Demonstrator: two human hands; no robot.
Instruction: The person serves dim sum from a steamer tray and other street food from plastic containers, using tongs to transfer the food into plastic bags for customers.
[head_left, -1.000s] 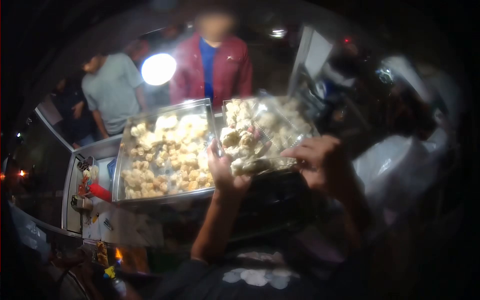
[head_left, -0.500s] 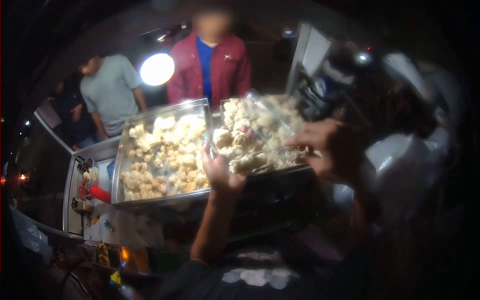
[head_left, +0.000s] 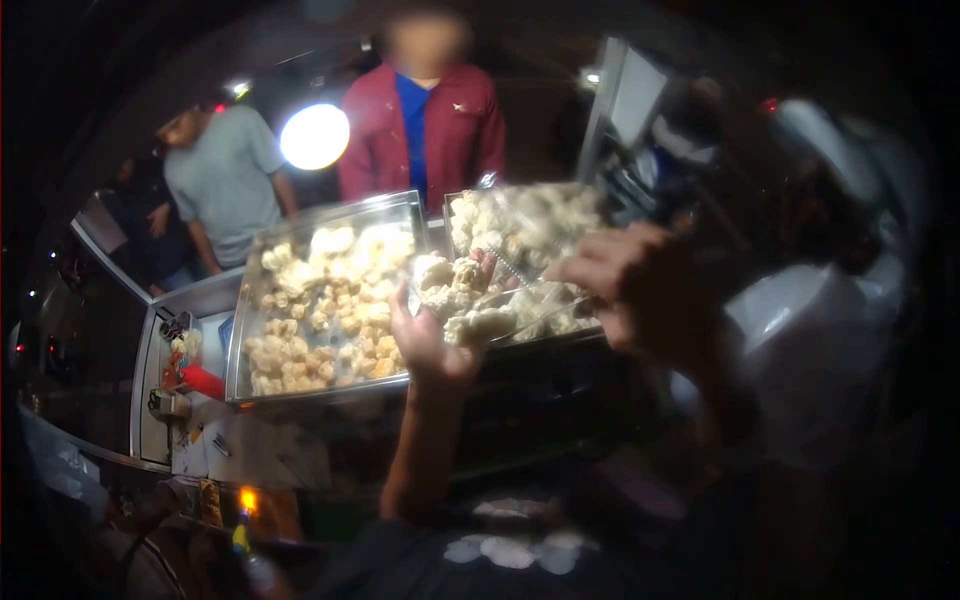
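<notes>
My left hand (head_left: 435, 345) is palm up under a clear plastic food container (head_left: 520, 318), with its fingers wrapped around the left side. Pale, lumpy food pieces (head_left: 450, 280) fill the container, and a ridged edge crosses above them. At its right side my right hand (head_left: 635, 285) is closed, the bent fingertips against the clear plastic; their exact grip is blurred. Just left of my left hand is a metal-edged tray (head_left: 240, 345) of golden, lumpy pieces. Behind the container a second tray (head_left: 447, 210) holds whiter pieces, partly hidden by my hands.
A bright round lamp (head_left: 315, 137) glows beyond the trays. A person in a red jacket (head_left: 440, 125) and another in a grey shirt (head_left: 225, 180) stand across the counter. White plastic bags (head_left: 800, 320) hang at the right. A red object (head_left: 203, 383) lies on the left shelf.
My right hand has moved slightly left and up, closer to my left hand. The ridged plastic edge has come lower, over the food. My left hand has shifted slightly left.
</notes>
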